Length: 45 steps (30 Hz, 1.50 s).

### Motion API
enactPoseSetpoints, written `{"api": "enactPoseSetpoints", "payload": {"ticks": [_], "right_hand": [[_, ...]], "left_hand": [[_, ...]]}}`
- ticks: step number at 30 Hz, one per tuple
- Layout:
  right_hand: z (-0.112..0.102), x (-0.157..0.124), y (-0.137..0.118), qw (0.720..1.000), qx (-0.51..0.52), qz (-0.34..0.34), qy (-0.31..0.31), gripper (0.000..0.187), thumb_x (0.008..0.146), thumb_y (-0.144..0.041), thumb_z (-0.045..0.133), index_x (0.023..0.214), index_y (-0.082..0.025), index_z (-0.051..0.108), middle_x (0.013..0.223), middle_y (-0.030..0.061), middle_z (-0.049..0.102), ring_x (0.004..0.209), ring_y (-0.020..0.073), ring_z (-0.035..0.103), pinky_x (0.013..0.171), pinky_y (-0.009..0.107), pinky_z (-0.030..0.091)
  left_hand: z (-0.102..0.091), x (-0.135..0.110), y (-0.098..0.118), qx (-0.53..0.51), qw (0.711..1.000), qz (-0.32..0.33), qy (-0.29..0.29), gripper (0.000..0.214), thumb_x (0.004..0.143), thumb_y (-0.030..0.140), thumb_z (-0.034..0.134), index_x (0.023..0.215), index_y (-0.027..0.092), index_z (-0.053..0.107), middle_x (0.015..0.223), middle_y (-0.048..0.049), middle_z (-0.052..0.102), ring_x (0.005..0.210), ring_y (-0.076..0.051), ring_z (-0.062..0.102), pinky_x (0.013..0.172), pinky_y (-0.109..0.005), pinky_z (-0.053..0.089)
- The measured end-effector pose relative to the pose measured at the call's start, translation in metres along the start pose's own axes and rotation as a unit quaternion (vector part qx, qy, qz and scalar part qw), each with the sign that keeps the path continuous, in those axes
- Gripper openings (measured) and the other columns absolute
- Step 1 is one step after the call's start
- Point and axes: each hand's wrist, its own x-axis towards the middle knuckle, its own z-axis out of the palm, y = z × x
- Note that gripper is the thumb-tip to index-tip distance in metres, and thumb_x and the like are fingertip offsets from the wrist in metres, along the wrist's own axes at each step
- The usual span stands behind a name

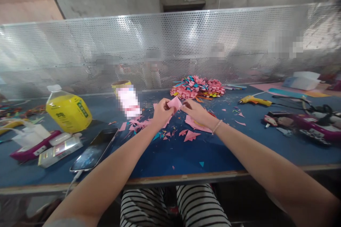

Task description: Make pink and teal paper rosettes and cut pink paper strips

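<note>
A small folded piece of pink paper (174,104) is held up over the blue table in front of me. My left hand (162,110) pinches its left side. At its right edge are the bent fingers of my right hand (195,110), closed on the paper; the fingertips are partly hidden. Below my hands lie pink paper scraps (191,135) and a pink sheet (197,124), partly covered by my right wrist. More pink cuttings (141,124) are strewn to the left. Just beyond my hands sits a pile of pink and blue paper flowers (197,87).
Left stand a yellow-labelled bottle (68,110), a charging phone (94,149) and a small box (60,150). A lit phone (129,102) leans on a tape roll. Right lie a yellow glue gun (255,100) and a purple item (311,126). A perforated metal screen (176,35) rises behind.
</note>
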Motion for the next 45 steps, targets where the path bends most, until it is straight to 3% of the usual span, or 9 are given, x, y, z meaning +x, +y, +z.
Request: {"api": "enactPoseSetpoints", "payload": {"ticks": [6,11,17,23,28,36,45], "right_hand": [[0.016,0.003,-0.002,0.989,0.149,0.015,-0.010,0.020,0.075,-0.034,0.050,0.083,-0.017,0.051,0.077,0.0022,0.058,0.064,0.0130,0.054,0.059,0.026,0.041],[0.010,0.006,0.004,0.988,0.153,0.018,0.001,0.015,0.074,-0.029,0.048,0.063,-0.018,0.044,0.054,-0.0048,0.045,0.045,0.0083,0.045,0.046,0.023,0.035],[0.011,0.007,0.003,0.964,0.261,0.050,-0.005,0.014,0.069,-0.027,0.053,0.062,-0.018,0.045,0.056,-0.0038,0.051,0.054,0.0096,0.051,0.053,0.024,0.043],[0.016,0.009,0.007,0.929,0.365,0.063,-0.009,0.018,0.063,-0.030,0.062,0.074,-0.018,0.054,0.070,-0.0009,0.060,0.062,0.0107,0.056,0.064,0.028,0.047],[0.016,0.010,0.009,0.937,0.348,0.022,0.018,0.019,0.064,-0.030,0.062,0.077,-0.018,0.056,0.071,0.0003,0.062,0.061,0.0107,0.055,0.066,0.029,0.047],[0.010,0.007,0.003,0.947,0.318,-0.001,0.048,0.017,0.064,-0.024,0.060,0.080,-0.018,0.060,0.073,0.0005,0.062,0.064,0.0115,0.056,0.063,0.027,0.047],[0.014,0.011,0.007,0.869,0.485,0.084,0.051,0.018,0.056,-0.025,0.065,0.073,-0.018,0.061,0.070,-0.0023,0.060,0.063,0.0094,0.054,0.067,0.027,0.046]], "left_hand": [[0.004,-0.003,0.002,-0.081,0.996,-0.023,-0.019,0.018,0.060,0.016,0.057,0.074,0.016,0.047,0.063,0.0032,0.055,0.053,-0.010,0.055,0.052,-0.025,0.049],[0.003,-0.001,0.003,-0.139,0.987,-0.073,-0.033,0.020,0.059,0.017,0.061,0.077,0.014,0.052,0.065,0.0019,0.056,0.056,-0.009,0.054,0.054,-0.024,0.050],[0.002,-0.001,0.006,-0.244,0.960,-0.131,-0.048,0.023,0.057,0.019,0.066,0.077,0.015,0.055,0.063,0.0027,0.055,0.057,-0.009,0.052,0.053,-0.023,0.049],[0.002,-0.001,0.007,-0.279,0.944,-0.163,-0.064,0.021,0.056,0.017,0.067,0.076,0.014,0.062,0.062,0.0013,0.059,0.055,-0.009,0.053,0.054,-0.023,0.048],[0.002,0.001,0.005,-0.306,0.934,-0.167,-0.073,0.018,0.057,0.015,0.067,0.074,0.014,0.064,0.062,0.0002,0.061,0.055,-0.010,0.056,0.058,-0.026,0.049],[0.000,-0.001,0.011,-0.283,0.944,-0.161,-0.055,0.014,0.056,0.014,0.067,0.071,0.013,0.066,0.060,-0.0003,0.063,0.054,-0.010,0.057,0.059,-0.025,0.049],[-0.001,0.003,0.012,-0.343,0.905,-0.245,-0.056,0.022,0.058,0.003,0.055,0.073,0.011,0.068,0.060,-0.0054,0.066,0.056,-0.012,0.060,0.063,-0.026,0.050]]}}
